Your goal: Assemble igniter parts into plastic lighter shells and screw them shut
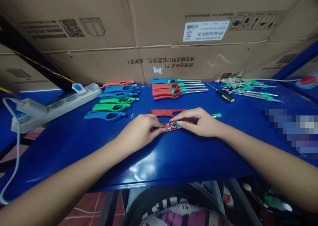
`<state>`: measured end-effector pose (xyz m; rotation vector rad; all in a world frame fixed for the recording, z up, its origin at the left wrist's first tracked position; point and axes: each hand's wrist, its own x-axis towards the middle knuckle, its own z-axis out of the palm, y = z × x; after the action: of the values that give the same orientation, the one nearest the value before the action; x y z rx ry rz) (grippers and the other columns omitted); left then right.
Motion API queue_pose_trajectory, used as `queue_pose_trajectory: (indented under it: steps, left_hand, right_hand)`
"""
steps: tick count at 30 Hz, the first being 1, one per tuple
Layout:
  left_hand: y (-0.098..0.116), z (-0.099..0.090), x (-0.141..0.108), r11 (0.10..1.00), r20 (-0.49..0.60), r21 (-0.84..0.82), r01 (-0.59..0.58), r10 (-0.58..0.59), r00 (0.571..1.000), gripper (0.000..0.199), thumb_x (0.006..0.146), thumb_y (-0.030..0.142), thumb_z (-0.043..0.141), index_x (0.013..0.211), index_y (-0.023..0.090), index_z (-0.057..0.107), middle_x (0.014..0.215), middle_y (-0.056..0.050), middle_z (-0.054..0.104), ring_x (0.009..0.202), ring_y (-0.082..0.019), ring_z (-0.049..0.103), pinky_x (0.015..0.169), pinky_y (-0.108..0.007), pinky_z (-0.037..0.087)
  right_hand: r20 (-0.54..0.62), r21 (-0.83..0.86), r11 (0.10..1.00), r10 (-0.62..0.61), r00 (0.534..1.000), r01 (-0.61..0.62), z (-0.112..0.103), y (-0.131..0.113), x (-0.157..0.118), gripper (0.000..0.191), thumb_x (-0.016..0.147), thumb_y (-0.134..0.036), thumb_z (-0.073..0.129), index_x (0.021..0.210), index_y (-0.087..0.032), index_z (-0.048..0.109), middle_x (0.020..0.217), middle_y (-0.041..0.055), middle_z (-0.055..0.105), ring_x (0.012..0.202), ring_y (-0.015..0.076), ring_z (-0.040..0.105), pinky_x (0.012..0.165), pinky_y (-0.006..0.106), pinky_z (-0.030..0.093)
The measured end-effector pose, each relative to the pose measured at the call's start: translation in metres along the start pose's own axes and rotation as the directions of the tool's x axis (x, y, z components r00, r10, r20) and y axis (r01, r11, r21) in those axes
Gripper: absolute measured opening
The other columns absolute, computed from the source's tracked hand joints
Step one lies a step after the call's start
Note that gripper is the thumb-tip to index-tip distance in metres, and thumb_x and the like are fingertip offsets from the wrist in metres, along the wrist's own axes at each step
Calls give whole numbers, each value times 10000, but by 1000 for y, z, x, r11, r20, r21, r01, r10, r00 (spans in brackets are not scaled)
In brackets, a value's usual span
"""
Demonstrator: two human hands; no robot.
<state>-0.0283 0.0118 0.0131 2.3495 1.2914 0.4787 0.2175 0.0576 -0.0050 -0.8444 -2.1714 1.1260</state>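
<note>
An open red lighter shell [171, 126] lies on the blue table between my hands, with thin white wires and a green part in it. My left hand [144, 130] pinches its left end with thumb and forefinger. From the right, my right hand [198, 121] closes its fingers on the green part. Just behind them is another red shell half [162, 112], its right part hidden by my right hand. A green tip [217, 115] shows beyond that hand. Small metal screws [132, 116] sit left of the red half.
Orange, blue and green lighter shells [106, 116] lie at the left, near a white power strip [59, 107]. Behind are finished-looking lighters [166, 93] with metal tubes. A screwdriver [225, 96] and a pile of green-tipped metal rods [255, 88] are at the right. Cardboard [159, 27] stands behind.
</note>
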Motion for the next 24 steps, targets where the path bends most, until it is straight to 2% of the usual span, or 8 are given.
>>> queue_pose_trajectory:
  steps: [3, 8, 11, 13, 19, 24]
  left_hand:
    - [2, 0, -1, 997, 26, 69, -24, 22, 999, 183, 957, 277, 649, 1012, 210, 810, 891, -57, 717, 812, -183, 668, 741, -287, 512]
    - [2, -1, -2, 997, 35, 70, -40, 38, 999, 190, 957, 276, 649, 1049, 202, 799, 910, -58, 731, 835, -190, 680, 757, -290, 518]
    - [2, -1, -1, 1000, 23, 19, -19, 19, 1000, 167, 937, 262, 679, 1044, 222, 801, 917, -43, 745, 848, -188, 686, 767, -281, 515]
    - [1, -2, 0, 1000, 18, -10, 7, -7, 1000, 161, 931, 268, 687, 1033, 234, 806, 908, -40, 747, 844, -187, 685, 769, -279, 514]
    - [-2, -3, 2, 995, 39, -102, 17, -13, 999, 167, 933, 273, 671, 1019, 247, 811, 912, -38, 761, 787, -167, 679, 731, -264, 502]
    - [-5, 1, 5, 979, 6, -179, 98, -98, 995, 110, 838, 276, 758, 906, 205, 809, 802, -24, 759, 639, -135, 630, 603, -240, 455]
  right_hand:
    - [78, -153, 973, -161, 984, 172, -1, -2, -3, 254, 937, -260, 609, 1122, -185, 766, 988, 61, 787, 786, 157, 712, 639, 244, 532]
    - [166, -315, 876, -327, 930, 365, -2, -2, -8, 313, 944, -184, 579, 1222, -205, 721, 1145, 49, 770, 1022, 173, 733, 886, 271, 567]
    - [167, -355, 852, -348, 922, 386, -1, -3, -9, 322, 949, -177, 570, 1238, -210, 711, 1173, 48, 762, 1080, 174, 722, 944, 276, 555]
    - [160, -353, 856, -343, 926, 378, 0, -3, -8, 323, 951, -173, 567, 1238, -207, 709, 1173, 53, 761, 1069, 174, 724, 923, 271, 561]
    - [157, -324, 890, -284, 946, 321, 1, -3, -5, 304, 950, -195, 574, 1220, -195, 714, 1131, 60, 764, 891, 154, 734, 807, 272, 573]
    - [192, -314, 883, -301, 934, 349, 0, -2, -6, 315, 956, -184, 559, 1242, -211, 690, 1173, 60, 750, 1045, 175, 714, 907, 298, 555]
